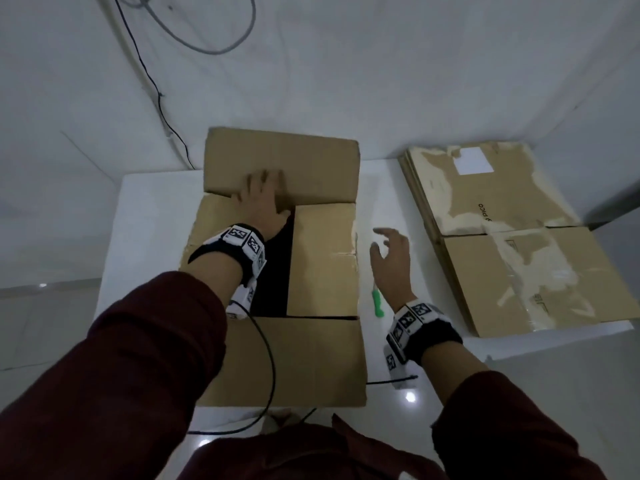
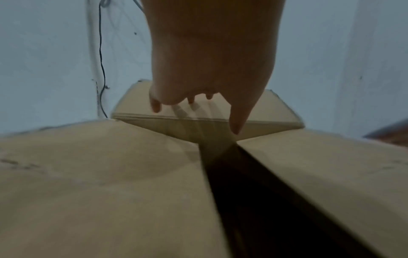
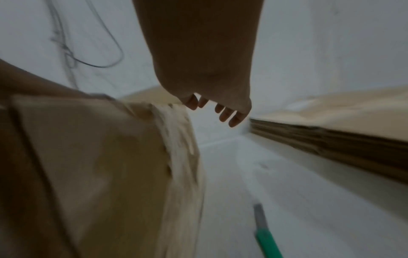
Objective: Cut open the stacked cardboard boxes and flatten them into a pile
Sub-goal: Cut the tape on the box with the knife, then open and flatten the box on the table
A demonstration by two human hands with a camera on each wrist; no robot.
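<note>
A brown cardboard box point(image 1: 322, 258) stands on the white table point(image 1: 145, 216) with its top flaps open and a dark gap between them. My left hand point(image 1: 265, 199) lies flat with spread fingers on the far flap point(image 2: 260, 113), pressing it. My right hand point(image 1: 389, 254) hovers open over the table just right of the box, holding nothing. Beneath that wrist lies a green-handled cutter point(image 1: 481, 304) point(image 3: 266, 233), on the table beside the box wall point(image 3: 106, 174). To the right sits a pile of flattened boxes point(image 1: 512, 237) point(image 3: 331, 139).
A black cable point(image 1: 268, 368) runs from my left wrist across the near flap and off the table's front edge. Cables point(image 1: 156, 88) hang on the white wall behind. The strip of table between box and pile holds only the cutter.
</note>
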